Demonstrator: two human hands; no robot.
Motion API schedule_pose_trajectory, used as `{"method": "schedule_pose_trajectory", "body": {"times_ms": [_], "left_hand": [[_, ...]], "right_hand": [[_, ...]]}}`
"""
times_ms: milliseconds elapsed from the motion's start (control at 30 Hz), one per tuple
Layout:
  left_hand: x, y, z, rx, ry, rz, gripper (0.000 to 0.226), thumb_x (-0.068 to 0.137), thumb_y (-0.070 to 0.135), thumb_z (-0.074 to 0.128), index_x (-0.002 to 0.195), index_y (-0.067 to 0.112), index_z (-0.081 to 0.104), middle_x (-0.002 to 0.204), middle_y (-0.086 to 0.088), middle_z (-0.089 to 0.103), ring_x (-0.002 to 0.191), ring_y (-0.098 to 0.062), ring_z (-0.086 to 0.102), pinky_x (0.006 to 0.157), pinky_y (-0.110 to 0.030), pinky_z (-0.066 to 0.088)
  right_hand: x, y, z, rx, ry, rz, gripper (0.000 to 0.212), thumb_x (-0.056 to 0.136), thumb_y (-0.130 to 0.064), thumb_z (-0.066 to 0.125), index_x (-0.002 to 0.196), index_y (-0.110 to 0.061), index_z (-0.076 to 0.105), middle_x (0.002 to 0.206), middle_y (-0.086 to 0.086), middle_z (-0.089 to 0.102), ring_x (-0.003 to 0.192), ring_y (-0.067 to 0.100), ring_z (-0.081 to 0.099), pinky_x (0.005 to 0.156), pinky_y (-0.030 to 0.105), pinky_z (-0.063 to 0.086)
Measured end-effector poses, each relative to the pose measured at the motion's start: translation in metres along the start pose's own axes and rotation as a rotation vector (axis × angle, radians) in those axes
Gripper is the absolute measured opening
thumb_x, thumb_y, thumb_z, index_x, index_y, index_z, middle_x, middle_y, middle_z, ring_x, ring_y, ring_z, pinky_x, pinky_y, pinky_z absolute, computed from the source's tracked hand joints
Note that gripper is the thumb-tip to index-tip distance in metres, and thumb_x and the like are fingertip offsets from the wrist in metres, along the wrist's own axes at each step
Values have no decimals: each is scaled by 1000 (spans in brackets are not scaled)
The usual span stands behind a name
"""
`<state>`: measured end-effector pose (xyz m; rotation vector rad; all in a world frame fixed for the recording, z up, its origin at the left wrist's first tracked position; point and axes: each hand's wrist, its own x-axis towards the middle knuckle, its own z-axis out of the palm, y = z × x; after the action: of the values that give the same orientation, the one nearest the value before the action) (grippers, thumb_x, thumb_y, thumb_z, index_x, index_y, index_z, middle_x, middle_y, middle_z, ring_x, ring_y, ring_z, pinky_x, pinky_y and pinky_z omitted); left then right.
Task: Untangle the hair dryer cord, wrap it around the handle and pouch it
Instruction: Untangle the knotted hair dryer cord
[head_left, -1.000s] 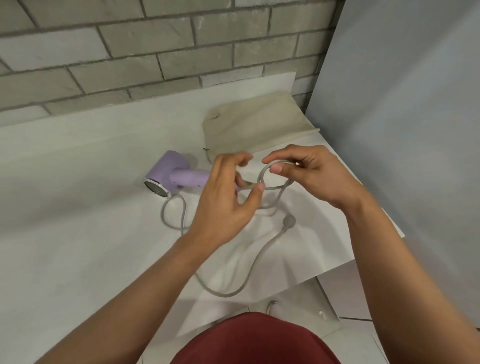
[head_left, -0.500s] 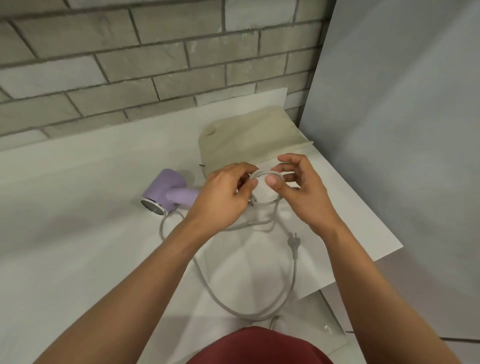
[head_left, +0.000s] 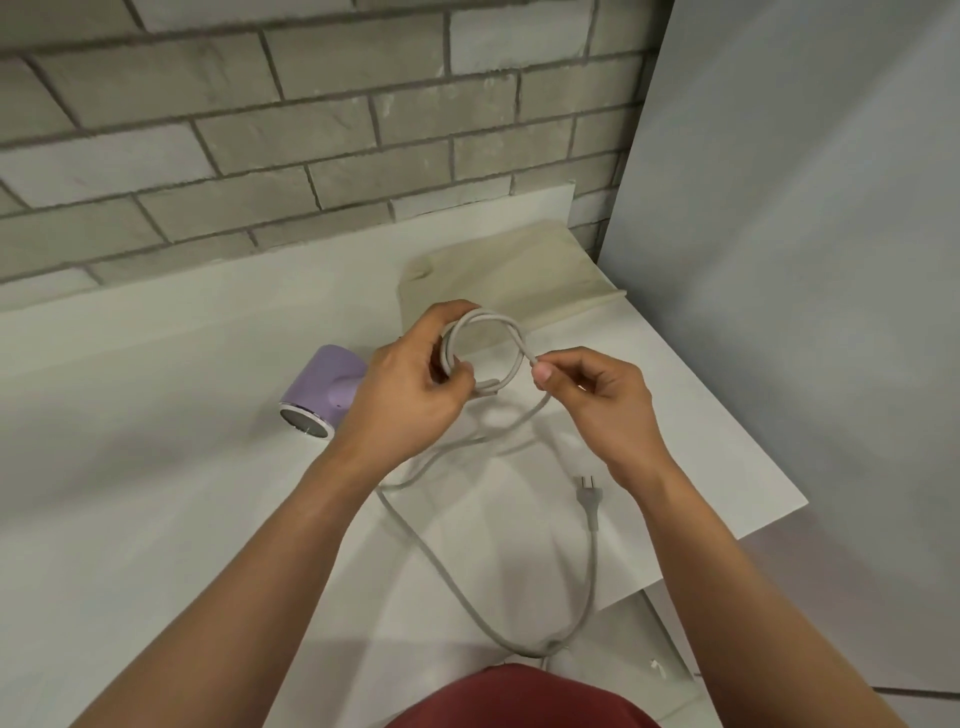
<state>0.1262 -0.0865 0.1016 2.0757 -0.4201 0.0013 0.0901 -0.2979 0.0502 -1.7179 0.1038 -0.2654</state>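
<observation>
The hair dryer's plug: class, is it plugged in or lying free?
Free. The plug lies on the white table with its prongs bare and touches no socket.

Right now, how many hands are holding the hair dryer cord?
2. The left hand grips the coiled loop of the cord beside the purple hair dryer; the right hand pinches the cord at that loop's other side.

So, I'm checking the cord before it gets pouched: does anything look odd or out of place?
Only the cord: it is looped in a free coil between the left hand and right hand, apparently not round the hair dryer handle. Its plug lies loose on the table. No damage shows.
</observation>
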Motion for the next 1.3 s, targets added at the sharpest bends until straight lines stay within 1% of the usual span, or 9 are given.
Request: {"method": "schedule_pose_trajectory", "body": {"times_ms": [167, 333, 533, 667, 800, 933, 1067, 1133, 1300], "left_hand": [[-1, -1, -4, 32, -64, 42, 51, 94, 16, 65, 134, 42, 49, 98, -5, 70, 86, -28, 73, 83, -48, 59], [-3, -4, -2, 123, -129, 85, 64, 91, 20, 71, 139, 47, 39, 87, 8, 71, 83, -11, 70, 79, -39, 58], [-1, -12, -2, 46, -275, 83, 65, 88, 18, 74, 132, 50, 38, 82, 6, 74, 80, -15, 72, 79, -43, 60], [-1, -15, 1, 70, -309, 56, 62, 88, 21, 77, 128, 47, 38, 83, 10, 75, 77, -12, 70, 71, -33, 57], [1, -6, 1, 22, -231, -10, 38, 91, 48, 73, 120, 40, 49, 85, 11, 73, 79, -7, 73, 73, -25, 57], [12, 6, -8, 76, -82, -27, 15, 101, 35, 63, 96, 22, 65, 84, 6, 73, 78, -11, 74, 73, -32, 55], [22, 14, -29, 290, -360, 13, 7, 101, 31, 64, 101, 29, 71, 82, 9, 74, 64, -2, 70, 62, -22, 54], [27, 16, -37, 470, -477, 35, 14, 102, 29, 60, 105, 29, 74, 82, 9, 75, 63, -2, 69, 68, -31, 61], [23, 12, -27, 543, -211, 173, 16, 105, 32, 50, 102, 29, 65, 72, 10, 68, 73, -13, 66, 74, -40, 55]], "right_hand": [[3, -6, -1, 32, 1, -25, 12, 90, -21, 83, 86, -32, 84, 87, -4, 79, 71, 14, 71, 75, 27, 60], [8, -12, 1, 73, -44, -33, 11, 81, -19, 91, 85, -26, 84, 79, -2, 79, 67, 13, 71, 71, 19, 57], [13, -10, 1, 20, -157, 22, 32, 87, -22, 86, 116, -32, 79, 83, -4, 75, 67, 13, 69, 77, 21, 56], [16, -12, 0, -60, -205, 47, 8, 89, -26, 85, 92, -30, 78, 82, -5, 74, 65, 12, 68, 71, 19, 52], [18, -13, 2, -103, -202, 23, 20, 90, -26, 85, 83, -21, 66, 72, 1, 70, 64, 13, 64, 67, 22, 52], [18, -13, 3, -239, -189, -35, 23, 84, -36, 87, 78, -28, 67, 80, 1, 72, 71, 10, 62, 70, 26, 50], [17, -13, 4, -188, -273, -30, 19, 85, -29, 87, 81, -25, 69, 77, 4, 74, 71, 28, 66, 71, 34, 52], [15, -13, 6, -171, -295, -34, 18, 86, -26, 87, 82, -23, 70, 76, 3, 75, 75, 34, 69, 72, 36, 54], [18, -13, 7, -32, -261, -7, 15, 86, -23, 87, 98, -21, 77, 78, 12, 74, 69, 16, 69, 75, 27, 56]]}}
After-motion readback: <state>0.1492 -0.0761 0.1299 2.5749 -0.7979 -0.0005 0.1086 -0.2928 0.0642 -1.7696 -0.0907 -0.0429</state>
